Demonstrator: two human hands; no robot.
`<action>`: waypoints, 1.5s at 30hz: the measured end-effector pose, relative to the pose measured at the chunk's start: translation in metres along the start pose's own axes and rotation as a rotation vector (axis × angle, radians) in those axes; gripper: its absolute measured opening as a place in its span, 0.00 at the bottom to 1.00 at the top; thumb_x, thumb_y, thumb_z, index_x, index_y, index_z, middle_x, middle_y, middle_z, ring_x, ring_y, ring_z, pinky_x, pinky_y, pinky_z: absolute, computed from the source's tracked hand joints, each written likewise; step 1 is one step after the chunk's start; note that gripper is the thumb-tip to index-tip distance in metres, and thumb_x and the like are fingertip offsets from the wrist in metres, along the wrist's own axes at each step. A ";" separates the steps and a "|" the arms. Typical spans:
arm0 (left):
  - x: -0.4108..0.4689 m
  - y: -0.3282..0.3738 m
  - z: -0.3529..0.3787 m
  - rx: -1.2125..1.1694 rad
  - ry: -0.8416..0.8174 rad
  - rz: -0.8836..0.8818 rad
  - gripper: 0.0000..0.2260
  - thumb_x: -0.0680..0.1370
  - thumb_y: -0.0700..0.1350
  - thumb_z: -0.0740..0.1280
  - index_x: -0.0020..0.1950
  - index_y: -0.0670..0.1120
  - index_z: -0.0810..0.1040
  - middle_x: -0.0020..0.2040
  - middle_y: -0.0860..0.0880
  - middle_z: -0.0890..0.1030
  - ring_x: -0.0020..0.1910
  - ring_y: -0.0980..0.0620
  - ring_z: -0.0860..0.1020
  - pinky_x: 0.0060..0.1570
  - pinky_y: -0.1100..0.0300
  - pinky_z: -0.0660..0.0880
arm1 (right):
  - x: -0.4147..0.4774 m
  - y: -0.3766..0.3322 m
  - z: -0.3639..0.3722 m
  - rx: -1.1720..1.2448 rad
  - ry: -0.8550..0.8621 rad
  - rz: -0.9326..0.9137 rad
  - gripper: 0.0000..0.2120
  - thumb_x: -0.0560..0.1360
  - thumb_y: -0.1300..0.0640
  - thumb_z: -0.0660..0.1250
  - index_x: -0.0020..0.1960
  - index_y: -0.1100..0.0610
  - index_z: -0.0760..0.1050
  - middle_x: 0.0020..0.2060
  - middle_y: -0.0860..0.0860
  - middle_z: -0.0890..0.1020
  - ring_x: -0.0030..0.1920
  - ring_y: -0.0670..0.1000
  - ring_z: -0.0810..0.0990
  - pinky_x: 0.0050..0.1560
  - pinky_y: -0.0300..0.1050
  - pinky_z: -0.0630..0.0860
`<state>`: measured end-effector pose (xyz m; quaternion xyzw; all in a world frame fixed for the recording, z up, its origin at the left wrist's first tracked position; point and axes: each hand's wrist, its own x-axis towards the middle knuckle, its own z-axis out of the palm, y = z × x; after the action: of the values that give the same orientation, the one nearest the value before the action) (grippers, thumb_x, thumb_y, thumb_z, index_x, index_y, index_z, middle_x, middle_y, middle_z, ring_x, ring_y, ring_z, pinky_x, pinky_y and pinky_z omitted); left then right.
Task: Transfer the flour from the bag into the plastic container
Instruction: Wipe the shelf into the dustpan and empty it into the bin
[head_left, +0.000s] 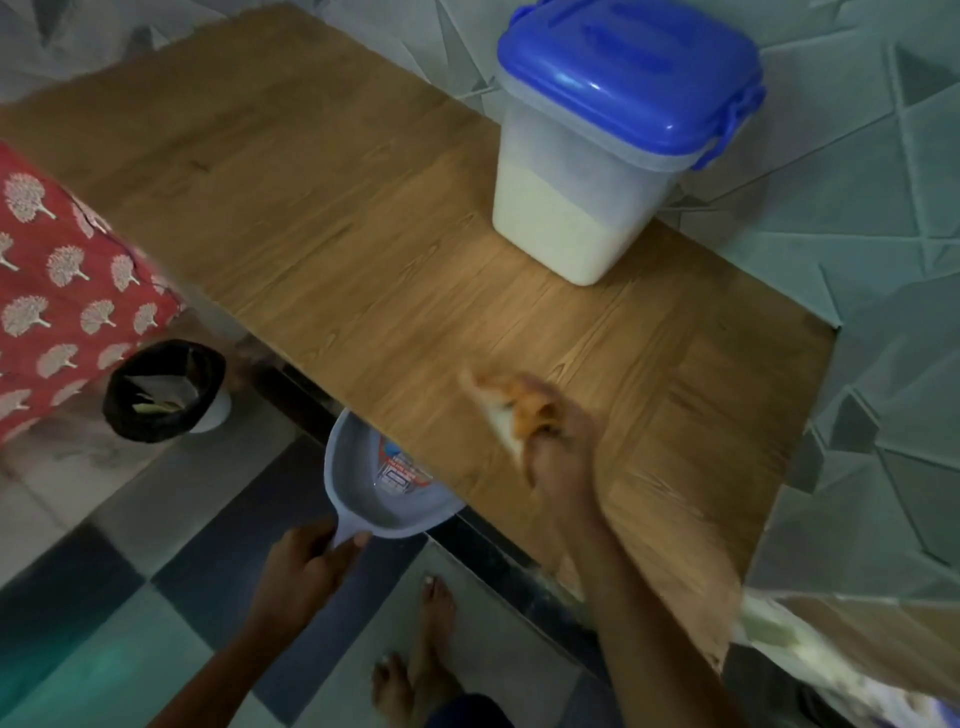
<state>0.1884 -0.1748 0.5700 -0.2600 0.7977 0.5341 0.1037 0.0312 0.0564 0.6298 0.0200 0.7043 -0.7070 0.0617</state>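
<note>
At the far left a red patterned cloth (62, 291) hangs into view, and just right of it, low on the floor, stands a bin (165, 391) lined in black with scraps inside. Near the middle, the left hand (306, 566) is closed around the handle of a grey dustpan (382, 483), whose lip is tucked under the near edge of the counter (322, 218). Right of that, the right hand (556, 441) lies on the wood, clenched on an orange cloth (511, 405); it is blurred, so the grip is plain but the fingers are not. Bare feet show on the tiles below.

Farther right and far back, the container (613, 171) stands on the counter with its blue lid (631, 73) on and flour filling roughly its lower half. Whether the side clasps are fastened cannot be told. At the near right corner something pale and crumpled, possibly the bag (810, 654), is too smeared to be sure of.

The pouring looks finished, and the step in hand appears to be cleaning up: sweeping spilled flour off the counter into the dustpan. The next move would call for drawing the cloth toward the near edge, right over the pan, with the pan kept pressed against the counter so nothing falls past it to the floor.
</note>
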 end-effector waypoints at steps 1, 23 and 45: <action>-0.004 -0.001 0.004 -0.001 -0.010 0.009 0.19 0.78 0.49 0.73 0.28 0.48 0.74 0.21 0.46 0.75 0.21 0.52 0.73 0.30 0.57 0.70 | 0.010 -0.005 -0.019 -0.094 0.127 -0.109 0.12 0.77 0.69 0.63 0.55 0.63 0.82 0.48 0.55 0.85 0.46 0.52 0.82 0.47 0.44 0.78; -0.044 -0.001 0.060 -0.042 -0.139 0.023 0.16 0.79 0.46 0.71 0.30 0.51 0.76 0.23 0.48 0.75 0.22 0.54 0.71 0.28 0.59 0.68 | -0.051 -0.010 -0.046 -0.123 -0.234 0.170 0.18 0.76 0.70 0.63 0.52 0.51 0.85 0.49 0.53 0.86 0.53 0.57 0.83 0.55 0.49 0.82; -0.035 0.010 0.077 -0.027 -0.068 -0.058 0.13 0.77 0.52 0.72 0.36 0.47 0.81 0.25 0.48 0.78 0.22 0.56 0.74 0.29 0.59 0.70 | -0.031 0.040 -0.024 -0.586 -0.683 -0.279 0.26 0.74 0.71 0.62 0.66 0.49 0.79 0.63 0.38 0.79 0.67 0.41 0.75 0.70 0.50 0.71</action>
<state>0.2040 -0.0911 0.5625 -0.2662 0.7786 0.5501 0.1428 0.0652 0.0826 0.5938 -0.3269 0.8094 -0.4462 0.1973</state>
